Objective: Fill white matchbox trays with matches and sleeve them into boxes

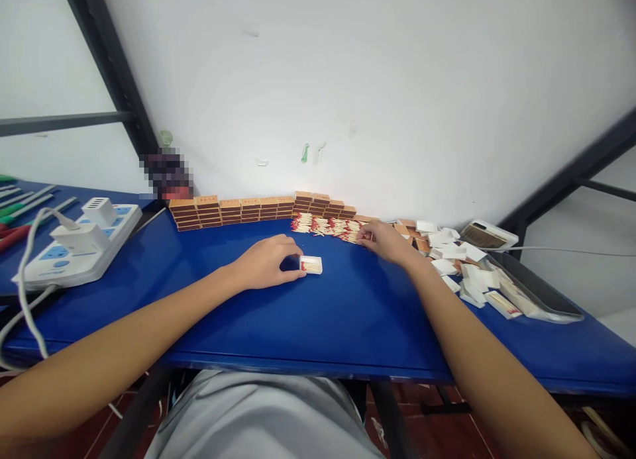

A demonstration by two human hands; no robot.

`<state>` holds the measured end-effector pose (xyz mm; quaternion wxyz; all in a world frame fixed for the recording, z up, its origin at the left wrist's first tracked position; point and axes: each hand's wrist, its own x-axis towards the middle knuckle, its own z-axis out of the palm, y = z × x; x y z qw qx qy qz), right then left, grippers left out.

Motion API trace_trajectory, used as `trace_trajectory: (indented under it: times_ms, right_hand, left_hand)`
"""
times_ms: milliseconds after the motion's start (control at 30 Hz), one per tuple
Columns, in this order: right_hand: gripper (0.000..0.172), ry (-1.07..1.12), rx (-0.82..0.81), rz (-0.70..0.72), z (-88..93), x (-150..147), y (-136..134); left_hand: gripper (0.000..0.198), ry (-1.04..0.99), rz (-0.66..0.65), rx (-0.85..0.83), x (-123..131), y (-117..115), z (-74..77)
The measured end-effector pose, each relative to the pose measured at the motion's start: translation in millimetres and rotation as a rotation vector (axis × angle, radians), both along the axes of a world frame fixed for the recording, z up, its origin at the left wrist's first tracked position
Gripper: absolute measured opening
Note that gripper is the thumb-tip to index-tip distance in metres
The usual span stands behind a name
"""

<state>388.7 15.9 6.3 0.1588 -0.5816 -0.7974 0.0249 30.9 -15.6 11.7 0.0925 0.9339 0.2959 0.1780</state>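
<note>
A small white matchbox tray [311, 265] with some red-tipped matches in it lies on the blue table. My left hand [271, 263] grips the tray's left end between thumb and fingers. Farther back, a pile of loose red-headed matches [328, 226] spreads along the foot of the stacked boxes. At the right end of that pile is my right hand [380, 239], its thumb and fingertips pinched together on matches. How many it holds is hidden by the fingers.
Stacked brown matchboxes [231, 212] line the wall. Right of my right hand lie jumbled white trays [447, 247] and brown sleeves, a phone-like device [489, 235] and a dark flat case [534, 287]. A white power strip [79, 247] with cables sits at left.
</note>
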Motion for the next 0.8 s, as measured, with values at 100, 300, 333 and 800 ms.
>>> trace_trajectory:
  times_ms: [100, 300, 333, 800]
  right_hand:
    - [0.010, -0.011, -0.012, -0.002, -1.6, -1.7, 0.2]
    - [0.010, -0.019, -0.035, -0.001, -5.4, -7.7, 0.2]
    - [0.010, -0.021, -0.037, 0.002, -5.8, -8.1, 0.3]
    - [0.010, 0.005, -0.110, 0.089, 6.5, -9.4, -9.7]
  left_hand:
    - [0.029, -0.002, 0.006, 0.000, -0.2, 0.1, 0.0]
    - [0.029, -0.011, 0.000, -0.003, 0.0, 0.0, -0.1]
    - [0.029, -0.009, 0.001, -0.005, 0.0, 0.0, 0.0]
    - [0.030, -0.013, -0.011, 0.014, -0.5, 1.9, -1.4]
